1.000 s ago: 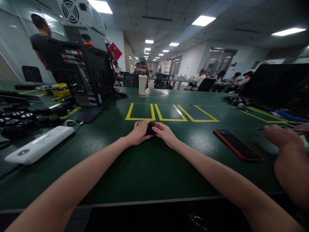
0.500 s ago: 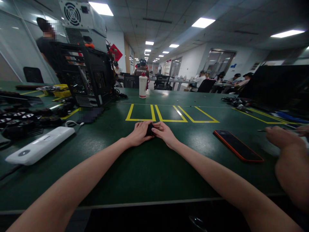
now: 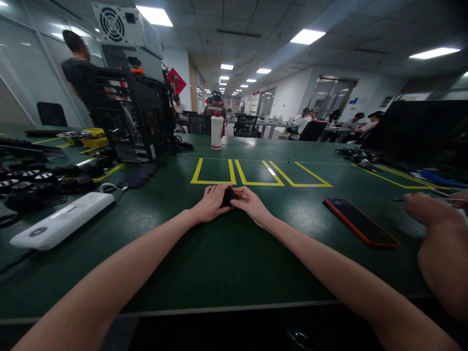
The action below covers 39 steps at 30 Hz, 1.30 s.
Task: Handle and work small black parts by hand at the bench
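Note:
A small black object (image 3: 227,197) is between my two hands, on or just above the green table (image 3: 234,263), short of the yellow tape. My left hand (image 3: 213,203) wraps its fingers and thumb around the object's left side. From the right, my right hand (image 3: 250,204) holds thumb and fingertips pinched together against the object's right edge. Fingers cover much of the object, so its exact kind cannot be made out.
Yellow tape outlines (image 3: 259,183) lie just beyond my hands, with a white bottle (image 3: 216,132) behind. To the left are a white power strip (image 3: 64,220) and an open computer case (image 3: 146,114). An orange-edged phone (image 3: 360,221) and another person's hand (image 3: 426,207) are at right.
My right fingertips have shifted slightly at the black object's edge, and more of its dark side shows. My left hand keeps its hold in about the same place.

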Each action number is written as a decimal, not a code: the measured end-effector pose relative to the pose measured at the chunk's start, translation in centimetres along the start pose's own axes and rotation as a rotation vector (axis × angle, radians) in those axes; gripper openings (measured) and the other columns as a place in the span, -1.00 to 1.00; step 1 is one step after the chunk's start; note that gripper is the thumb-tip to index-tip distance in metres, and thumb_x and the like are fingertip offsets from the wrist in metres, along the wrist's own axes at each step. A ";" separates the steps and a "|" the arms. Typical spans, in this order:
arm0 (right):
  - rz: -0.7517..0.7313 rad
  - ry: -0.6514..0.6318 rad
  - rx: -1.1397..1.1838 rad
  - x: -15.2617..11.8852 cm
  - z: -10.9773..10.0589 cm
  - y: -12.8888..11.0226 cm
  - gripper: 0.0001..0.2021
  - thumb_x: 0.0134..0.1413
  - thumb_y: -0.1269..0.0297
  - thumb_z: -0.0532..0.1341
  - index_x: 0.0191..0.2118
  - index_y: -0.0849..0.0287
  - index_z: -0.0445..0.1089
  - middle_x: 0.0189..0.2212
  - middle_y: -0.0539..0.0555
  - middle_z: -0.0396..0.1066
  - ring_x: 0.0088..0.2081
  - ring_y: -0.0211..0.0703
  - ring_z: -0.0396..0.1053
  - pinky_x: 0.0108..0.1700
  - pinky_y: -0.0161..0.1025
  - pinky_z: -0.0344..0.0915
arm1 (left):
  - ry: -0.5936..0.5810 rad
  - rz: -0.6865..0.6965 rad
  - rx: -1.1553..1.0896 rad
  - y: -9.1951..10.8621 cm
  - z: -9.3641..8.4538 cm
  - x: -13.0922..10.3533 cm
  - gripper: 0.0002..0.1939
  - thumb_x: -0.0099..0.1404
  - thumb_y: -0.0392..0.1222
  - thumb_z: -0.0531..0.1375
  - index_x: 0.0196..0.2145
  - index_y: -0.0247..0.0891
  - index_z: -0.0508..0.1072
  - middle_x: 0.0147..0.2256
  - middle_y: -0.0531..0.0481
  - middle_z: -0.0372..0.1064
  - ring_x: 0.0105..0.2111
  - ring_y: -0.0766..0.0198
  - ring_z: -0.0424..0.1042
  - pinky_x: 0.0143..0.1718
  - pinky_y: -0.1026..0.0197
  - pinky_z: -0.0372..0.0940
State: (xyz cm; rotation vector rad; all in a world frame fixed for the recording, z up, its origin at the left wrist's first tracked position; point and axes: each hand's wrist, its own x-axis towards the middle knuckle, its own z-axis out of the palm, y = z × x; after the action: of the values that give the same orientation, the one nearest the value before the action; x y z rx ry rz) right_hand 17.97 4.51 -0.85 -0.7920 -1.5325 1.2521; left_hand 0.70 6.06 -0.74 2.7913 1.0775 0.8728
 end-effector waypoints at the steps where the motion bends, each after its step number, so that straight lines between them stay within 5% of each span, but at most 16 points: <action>1: 0.009 0.006 -0.006 0.0 0.0 0.0 -0.70 -0.19 0.29 0.26 -0.24 0.11 0.26 -0.25 0.02 0.35 -0.17 -0.20 0.32 -0.08 -0.14 0.24 | -0.001 -0.002 0.001 0.0 0.0 0.0 -0.41 0.16 -0.05 0.09 0.08 -0.23 -0.06 0.01 -0.19 0.10 0.01 0.03 0.12 0.00 -0.05 -0.01; 6: 0.044 0.047 -0.005 0.3 0.0 0.4 -0.75 -0.15 0.22 0.24 -0.28 0.08 0.25 -0.35 -0.02 0.35 -0.28 -0.23 0.33 -0.20 -0.18 0.28 | 0.003 -0.002 0.006 0.1 0.0 0.0 -0.40 0.16 -0.05 0.10 0.07 -0.23 -0.06 0.02 -0.20 0.09 0.02 0.03 0.11 0.00 -0.05 -0.02; 16: -0.022 0.005 0.007 0.5 -0.2 0.5 -0.68 -0.21 0.37 0.27 -0.21 0.13 0.31 -0.19 0.03 0.33 -0.13 -0.21 0.30 0.02 -0.14 0.16 | 0.004 0.006 0.005 0.0 0.1 0.0 -0.40 0.16 -0.05 0.09 0.08 -0.23 -0.07 0.02 -0.20 0.09 0.02 0.02 0.12 0.00 -0.06 -0.02; 28: -0.005 0.079 -0.049 0.3 0.0 0.4 -0.74 -0.16 0.29 0.24 -0.25 0.09 0.27 -0.25 -0.01 0.32 -0.21 -0.23 0.31 -0.10 -0.13 0.24 | 0.005 -0.005 0.008 0.1 0.1 0.1 -0.40 0.16 -0.05 0.10 0.07 -0.24 -0.06 0.00 -0.19 0.11 0.00 0.03 0.13 0.00 -0.05 -0.02; 32: 0.012 0.038 -0.046 0.5 -0.2 0.5 -0.67 -0.14 0.31 0.22 -0.15 0.09 0.28 -0.18 0.04 0.32 -0.16 -0.20 0.31 -0.04 -0.10 0.20 | 0.007 -0.003 0.004 0.2 -0.1 0.1 -0.41 0.15 -0.07 0.10 0.07 -0.24 -0.05 0.00 -0.20 0.11 0.00 0.03 0.13 0.00 -0.05 -0.02; 39: -0.023 -0.010 0.013 0.2 -0.1 0.2 -0.68 -0.23 0.38 0.27 -0.24 0.11 0.28 -0.19 0.01 0.31 -0.12 -0.21 0.30 0.00 -0.13 0.17 | -0.008 0.002 0.001 0.3 -0.2 0.0 -0.42 0.17 -0.08 0.09 0.07 -0.24 -0.06 0.01 -0.20 0.10 0.01 0.03 0.12 0.00 -0.06 -0.02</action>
State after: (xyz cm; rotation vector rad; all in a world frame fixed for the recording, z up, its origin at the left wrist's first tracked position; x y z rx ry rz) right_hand 18.01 4.80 -0.97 -0.7591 -1.5356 1.2496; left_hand 0.74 5.82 -0.54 2.7950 1.0739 0.8614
